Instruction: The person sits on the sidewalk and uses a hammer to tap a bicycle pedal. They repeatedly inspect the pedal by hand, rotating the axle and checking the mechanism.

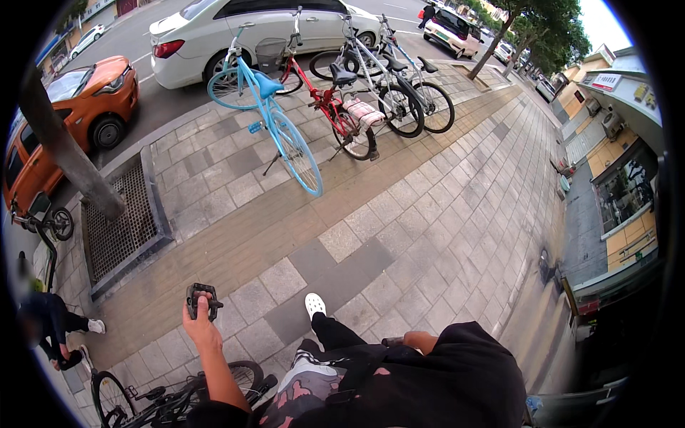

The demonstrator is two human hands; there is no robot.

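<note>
Raised in front of me on the left, my left hand (202, 324) grips a black bicycle pedal (203, 299), the thumb pressed across its frame and its short axle end pointing right. Close to my body, my right hand (419, 342) is closed around a short dark cylindrical thing (392, 342). My black sleeve covers much of that hand, so its fingers and the rest of what it holds are hidden. Below my left forearm is a black bicycle (168, 401), partly covered by my arm and the lower rim of the view.
A person in dark clothes (46, 321) bends at the far left beside an electric scooter (48, 221). A tree trunk (75, 157) rises from a grated pit. Blue (275, 118), red (328, 107) and silver bicycles stand ahead, before parked cars. Shopfronts (621, 192) line the right.
</note>
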